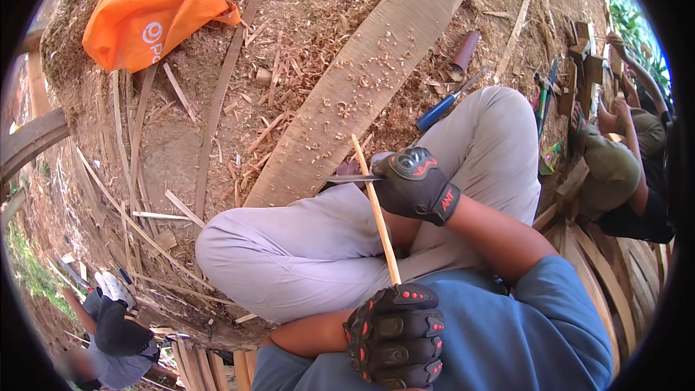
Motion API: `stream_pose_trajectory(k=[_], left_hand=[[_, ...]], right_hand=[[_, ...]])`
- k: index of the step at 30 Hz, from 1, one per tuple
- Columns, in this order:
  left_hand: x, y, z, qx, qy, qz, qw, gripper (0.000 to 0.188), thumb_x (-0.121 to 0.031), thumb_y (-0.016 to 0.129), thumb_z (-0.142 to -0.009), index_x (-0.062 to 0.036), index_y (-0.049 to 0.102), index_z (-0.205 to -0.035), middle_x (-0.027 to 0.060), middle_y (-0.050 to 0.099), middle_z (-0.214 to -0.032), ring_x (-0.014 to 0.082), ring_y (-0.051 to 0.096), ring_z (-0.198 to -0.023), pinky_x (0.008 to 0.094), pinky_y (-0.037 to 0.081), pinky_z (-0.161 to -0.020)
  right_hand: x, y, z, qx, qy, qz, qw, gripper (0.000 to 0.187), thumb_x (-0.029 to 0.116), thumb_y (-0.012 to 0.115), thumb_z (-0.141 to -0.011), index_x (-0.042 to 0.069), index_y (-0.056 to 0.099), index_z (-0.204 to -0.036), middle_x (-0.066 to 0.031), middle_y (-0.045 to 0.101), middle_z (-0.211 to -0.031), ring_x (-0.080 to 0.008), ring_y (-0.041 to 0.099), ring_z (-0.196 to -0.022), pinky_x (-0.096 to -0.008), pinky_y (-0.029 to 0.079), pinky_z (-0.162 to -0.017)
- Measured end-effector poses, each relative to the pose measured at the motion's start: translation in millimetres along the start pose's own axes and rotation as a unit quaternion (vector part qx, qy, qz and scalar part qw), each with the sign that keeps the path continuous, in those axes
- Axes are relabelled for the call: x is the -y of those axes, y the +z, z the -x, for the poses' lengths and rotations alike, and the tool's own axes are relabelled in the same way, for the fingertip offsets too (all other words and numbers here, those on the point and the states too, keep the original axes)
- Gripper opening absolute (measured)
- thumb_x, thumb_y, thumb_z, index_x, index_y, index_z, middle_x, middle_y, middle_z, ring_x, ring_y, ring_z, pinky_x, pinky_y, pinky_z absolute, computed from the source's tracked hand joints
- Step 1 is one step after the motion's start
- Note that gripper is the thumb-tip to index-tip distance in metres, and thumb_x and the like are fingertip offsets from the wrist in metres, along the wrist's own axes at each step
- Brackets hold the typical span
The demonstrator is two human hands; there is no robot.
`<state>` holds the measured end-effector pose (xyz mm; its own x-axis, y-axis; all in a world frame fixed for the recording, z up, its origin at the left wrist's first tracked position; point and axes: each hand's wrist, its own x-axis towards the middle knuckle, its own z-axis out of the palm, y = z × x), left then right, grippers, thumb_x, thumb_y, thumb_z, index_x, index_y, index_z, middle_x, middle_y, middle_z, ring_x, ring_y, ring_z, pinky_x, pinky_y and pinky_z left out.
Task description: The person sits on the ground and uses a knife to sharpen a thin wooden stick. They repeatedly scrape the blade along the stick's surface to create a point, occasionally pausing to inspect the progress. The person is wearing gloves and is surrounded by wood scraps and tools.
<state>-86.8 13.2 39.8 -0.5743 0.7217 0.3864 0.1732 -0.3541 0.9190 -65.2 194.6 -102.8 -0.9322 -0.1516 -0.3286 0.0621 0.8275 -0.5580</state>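
Observation:
My left hand (395, 337), in a black glove with red dots, is closed in a fist around the near end of a thin, pale wooden stick (383, 235), close to my body. The stick slants up and slightly left over my crossed legs. In my right hand (414, 185), gloved the same way, is a knife; its narrow dark blade (347, 179) points left and lies across the stick near its far end. The knife's handle is hidden inside the glove. Curled shavings lie on a wide wooden plank (362, 80) just ahead of my legs.
An orange bag (161, 11) lies at the far left. Near my right knee are a blue-handled tool (445, 106) and a brown tube (465, 51). Strips of wood (137, 152) litter the ground at left. Other people sit at the right (615, 166) and lower left (119, 333).

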Motion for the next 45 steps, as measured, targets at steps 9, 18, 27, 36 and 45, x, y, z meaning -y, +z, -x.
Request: stream_pose_trajectory(k=[9,18,27,36,45], left_hand=[[-3,3,1,-0.002,0.001,0.006,1.0,0.026,-0.041,0.065,-0.098,-0.0183,0.063,-0.086,-0.0004,0.065,-0.081,0.0194,0.067,-0.075,0.0455,0.059,-0.07],[-7,2,0,0.001,0.012,-0.003,1.0,0.027,-0.042,0.065,-0.098,-0.0179,0.063,-0.086,0.0,0.064,-0.081,0.02,0.066,-0.075,0.0461,0.059,-0.07],[-17,1,5,0.014,0.03,-0.016,0.999,0.028,-0.043,0.065,-0.098,-0.0176,0.063,-0.086,0.0004,0.064,-0.081,0.0205,0.066,-0.075,0.0466,0.059,-0.07],[-25,1,10,0.018,0.031,-0.002,0.999,0.03,-0.044,0.064,-0.099,-0.0172,0.062,-0.086,0.0008,0.063,-0.081,0.0211,0.065,-0.074,0.0471,0.059,-0.07],[-28,-2,9,0.015,0.032,0.011,0.999,0.031,-0.045,0.064,-0.099,-0.0169,0.062,-0.085,0.0012,0.063,-0.081,0.0217,0.065,-0.074,0.0476,0.059,-0.07]], right_hand=[[2,3,-6,0.001,0.027,-0.003,1.0,0.021,0.027,0.064,-0.087,0.014,0.067,-0.071,-0.0094,0.062,-0.064,-0.0322,0.065,-0.06,-0.0488,0.053,-0.058],[-5,16,-8,0.047,0.054,0.047,0.996,0.019,0.024,0.064,-0.084,0.009,0.072,-0.076,-0.0143,0.07,-0.073,-0.0336,0.07,-0.068,-0.0486,0.055,-0.063],[-10,16,-17,0.12,0.087,0.035,0.988,0.024,0.027,0.062,-0.086,0.009,0.077,-0.084,-0.0147,0.073,-0.078,-0.0345,0.072,-0.073,-0.0483,0.057,-0.068],[6,19,0,0.049,0.068,0.0,0.997,0.024,0.028,0.06,-0.087,0.011,0.077,-0.084,-0.0128,0.071,-0.075,-0.0339,0.071,-0.07,-0.049,0.057,-0.067],[-6,27,-12,0.096,0.101,0.025,0.99,0.027,0.029,0.064,-0.084,0.006,0.077,-0.079,-0.0174,0.072,-0.078,-0.0368,0.072,-0.072,-0.0484,0.058,-0.07]])
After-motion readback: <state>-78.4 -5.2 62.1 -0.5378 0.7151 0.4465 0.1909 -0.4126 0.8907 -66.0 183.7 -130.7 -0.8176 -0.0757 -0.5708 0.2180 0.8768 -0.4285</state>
